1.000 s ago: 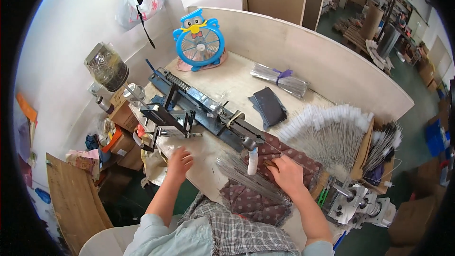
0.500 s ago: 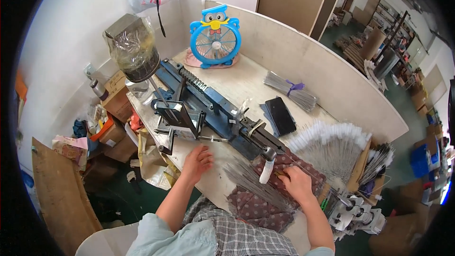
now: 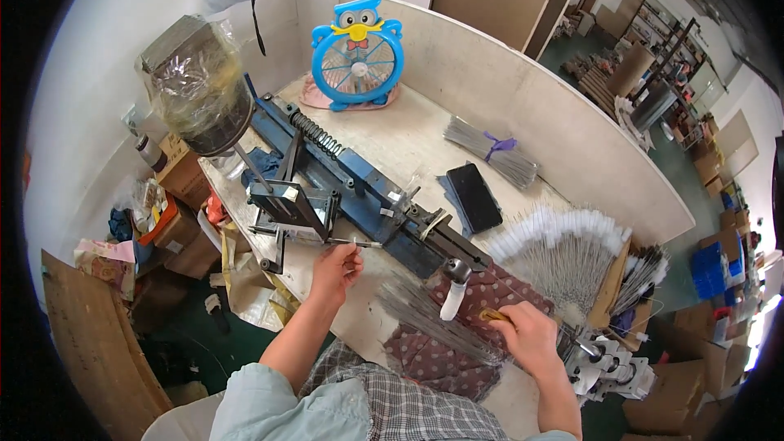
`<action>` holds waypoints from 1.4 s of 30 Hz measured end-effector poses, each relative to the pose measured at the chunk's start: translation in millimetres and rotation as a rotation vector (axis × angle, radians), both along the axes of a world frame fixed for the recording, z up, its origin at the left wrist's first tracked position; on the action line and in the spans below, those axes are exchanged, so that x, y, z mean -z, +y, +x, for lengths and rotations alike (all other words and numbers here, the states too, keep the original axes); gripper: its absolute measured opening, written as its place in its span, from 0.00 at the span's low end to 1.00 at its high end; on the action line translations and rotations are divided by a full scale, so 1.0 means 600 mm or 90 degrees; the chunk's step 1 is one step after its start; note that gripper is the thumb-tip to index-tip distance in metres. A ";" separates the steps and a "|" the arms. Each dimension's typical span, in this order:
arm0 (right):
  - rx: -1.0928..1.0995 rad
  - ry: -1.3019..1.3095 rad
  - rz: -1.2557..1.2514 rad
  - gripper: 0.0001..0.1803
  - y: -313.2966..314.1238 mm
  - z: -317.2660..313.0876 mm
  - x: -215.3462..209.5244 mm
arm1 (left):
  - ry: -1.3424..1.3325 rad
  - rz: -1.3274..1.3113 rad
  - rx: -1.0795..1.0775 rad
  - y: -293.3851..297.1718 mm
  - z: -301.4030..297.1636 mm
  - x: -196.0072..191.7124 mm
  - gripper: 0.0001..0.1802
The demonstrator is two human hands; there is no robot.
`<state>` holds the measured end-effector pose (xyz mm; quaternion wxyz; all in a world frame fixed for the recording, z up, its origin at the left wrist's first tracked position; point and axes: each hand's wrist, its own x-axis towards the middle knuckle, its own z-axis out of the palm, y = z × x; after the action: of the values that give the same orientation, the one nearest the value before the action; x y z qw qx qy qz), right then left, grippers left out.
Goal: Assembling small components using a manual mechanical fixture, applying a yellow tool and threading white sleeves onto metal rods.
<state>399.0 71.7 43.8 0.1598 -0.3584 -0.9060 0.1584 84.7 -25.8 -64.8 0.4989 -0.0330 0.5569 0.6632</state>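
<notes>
My left hand (image 3: 335, 272) is closed, its fingertips drawn together right below a thin metal rod (image 3: 356, 242) on the blue bench machine (image 3: 359, 177). What those fingers pinch, if anything, is too small to make out. My right hand (image 3: 529, 333) grips a small brass-coloured piece (image 3: 492, 314) between thumb and fingers. It hovers over a brown polka-dot cloth (image 3: 445, 357), just right of a lever handle wrapped in white (image 3: 452, 302). Between my hands, a loose spread of thin metal wires (image 3: 425, 308) lies on the table and partly over the cloth.
White-tipped wires (image 3: 563, 257) fan out at the right, beside a metal clamp device (image 3: 611, 371). Farther back lie a phone (image 3: 474, 198) and a wire bundle with a purple tie (image 3: 498, 151). A blue fan (image 3: 359, 65) and a plastic-wrapped motor (image 3: 196, 82) stand behind.
My left hand has risen to the thin rod and its fingers have closed. My right hand has shifted slightly down and right, and the brass-coloured piece shows more clearly. The view has tilted slightly.
</notes>
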 end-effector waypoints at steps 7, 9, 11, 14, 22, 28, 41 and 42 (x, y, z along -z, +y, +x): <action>0.097 0.112 0.044 0.10 0.052 0.051 -0.012 | 0.106 0.169 0.148 -0.001 0.141 -0.043 0.08; 0.126 0.136 -0.062 0.11 0.058 0.058 0.000 | 0.054 0.187 0.234 0.032 0.218 -0.074 0.08; 0.139 0.176 -0.164 0.11 0.059 0.063 0.003 | 0.073 0.225 0.320 0.069 0.265 -0.076 0.10; 0.156 0.217 -0.257 0.12 0.060 0.081 0.012 | 0.107 0.287 0.387 0.109 0.310 -0.066 0.11; 0.033 0.251 -0.155 0.11 0.056 0.108 0.016 | 0.155 0.235 0.371 0.121 0.342 -0.072 0.10; 0.079 0.193 0.100 0.07 0.074 0.030 0.002 | 0.091 0.218 0.202 0.107 0.308 -0.080 0.09; 0.147 0.167 -0.304 0.11 0.077 -0.030 0.010 | 0.068 0.214 0.317 0.104 0.284 -0.075 0.18; 0.154 0.163 -0.295 0.11 0.079 -0.028 0.013 | 0.034 0.211 0.317 0.107 0.284 -0.081 0.21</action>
<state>382.5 118.9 36.1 0.2044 -0.4680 -0.7688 0.3850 254.9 38.1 -16.4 0.6298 0.2043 0.4450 0.6030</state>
